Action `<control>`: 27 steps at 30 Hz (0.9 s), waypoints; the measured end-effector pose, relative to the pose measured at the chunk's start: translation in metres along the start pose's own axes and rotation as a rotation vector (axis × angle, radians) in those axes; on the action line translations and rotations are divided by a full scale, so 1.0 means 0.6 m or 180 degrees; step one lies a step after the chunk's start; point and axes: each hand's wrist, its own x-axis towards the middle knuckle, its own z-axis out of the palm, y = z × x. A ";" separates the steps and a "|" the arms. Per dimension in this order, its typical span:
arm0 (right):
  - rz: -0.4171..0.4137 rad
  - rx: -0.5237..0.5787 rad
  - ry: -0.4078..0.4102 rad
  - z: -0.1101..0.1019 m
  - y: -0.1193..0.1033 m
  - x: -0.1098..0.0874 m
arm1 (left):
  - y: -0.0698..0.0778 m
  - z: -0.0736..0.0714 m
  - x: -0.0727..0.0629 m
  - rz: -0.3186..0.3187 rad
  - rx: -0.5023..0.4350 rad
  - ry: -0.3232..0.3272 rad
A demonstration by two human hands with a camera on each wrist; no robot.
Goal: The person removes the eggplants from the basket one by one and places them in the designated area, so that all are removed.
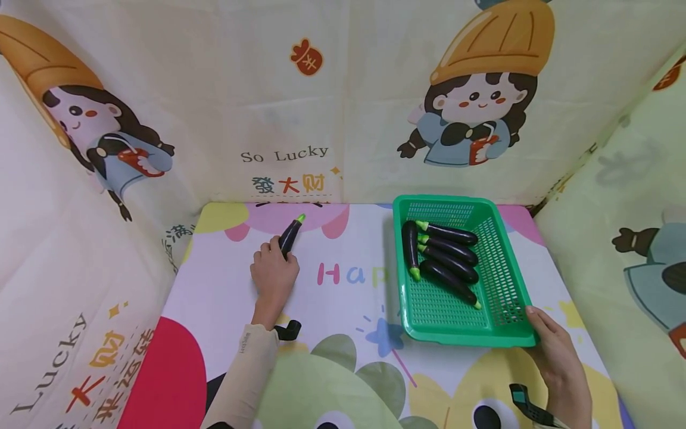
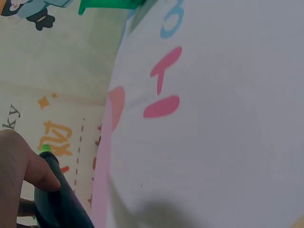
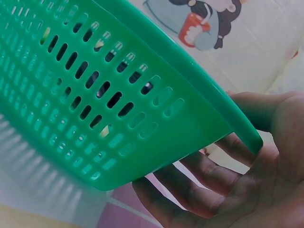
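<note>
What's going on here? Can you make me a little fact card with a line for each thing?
left grip: holding one dark eggplant with a bright green tip
right grip: holding a corner of the green basket
inside basket: five eggplants
table cover: white, with colourful prints

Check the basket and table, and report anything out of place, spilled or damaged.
Nothing looks spilled or damaged. One mild oddity: in the green basket, the leftmost eggplant lies crosswise to the other four eggplants. A sixth eggplant is outside the basket, but the left hand holds it.
</note>
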 end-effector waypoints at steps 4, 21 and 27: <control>0.0004 -0.0032 0.0001 -0.001 0.002 0.001 | -0.018 -0.002 0.006 -0.0051 0.0147 -0.0027; 0.0044 -0.0306 0.0125 -0.004 0.003 0.006 | -0.069 -0.010 0.039 -0.0279 0.0424 -0.0166; 0.0023 -0.0284 0.0100 -0.003 0.002 0.004 | -0.087 -0.009 0.048 -0.0412 0.0524 -0.0291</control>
